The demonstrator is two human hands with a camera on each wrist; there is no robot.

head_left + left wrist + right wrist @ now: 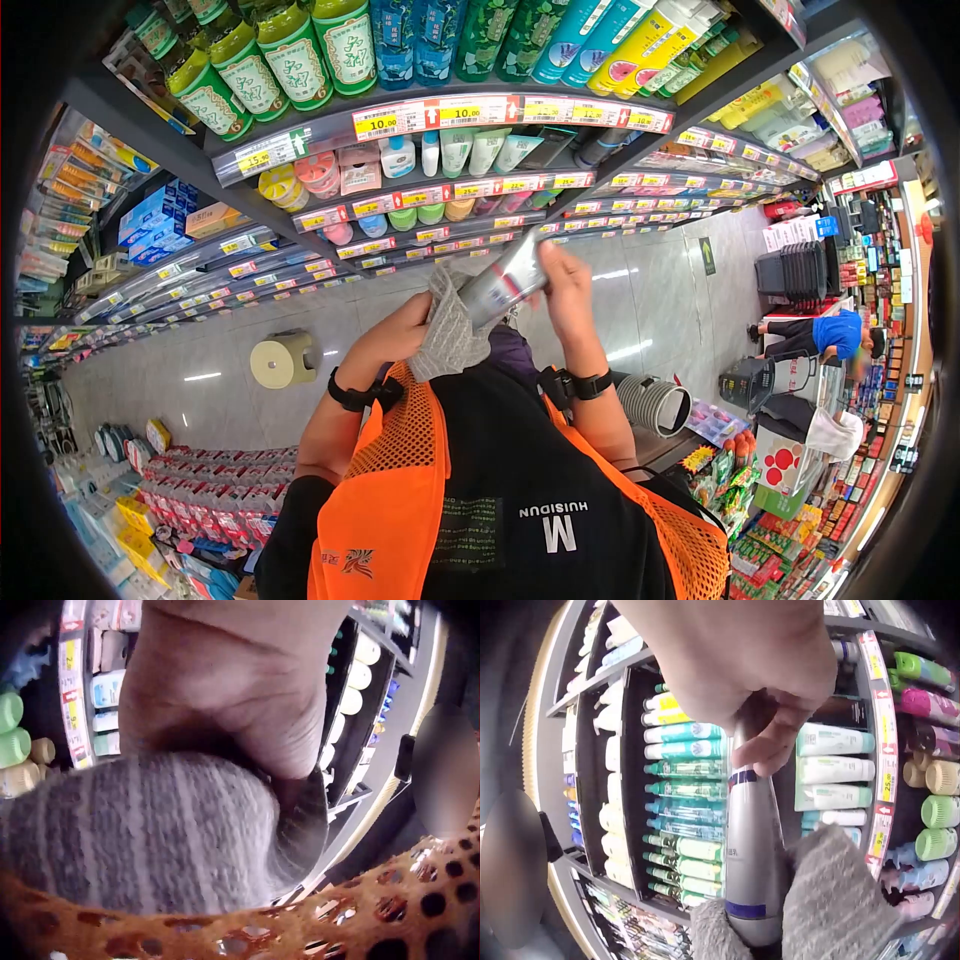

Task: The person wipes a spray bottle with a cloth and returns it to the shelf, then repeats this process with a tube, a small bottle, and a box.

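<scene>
My left hand (pixel 398 328) grips a grey striped cloth (pixel 452 335), which is wrapped about one end of a silver tube (pixel 503 284) with dark blue and red marks. At the other end of the tube, my right hand (pixel 568 290) holds it with curled fingers. From the right wrist, the tube (pixel 754 832) is seen with the cloth (pixel 838 892) on both sides of its near end. The left wrist view is largely filled by the cloth (pixel 142 832) below my left hand (pixel 225 671), whose fingertips are hidden.
Shelves of green bottles (pixel 295 62), tubes (pixel 484 152) and price labels (pixel 460 115) stand in front. A pale round stool (pixel 282 360) is on the floor (pixel 220 410) to the left. People (pixel 838 335), black baskets (pixel 790 275) and a grey ribbed bin (pixel 650 403) are to the right.
</scene>
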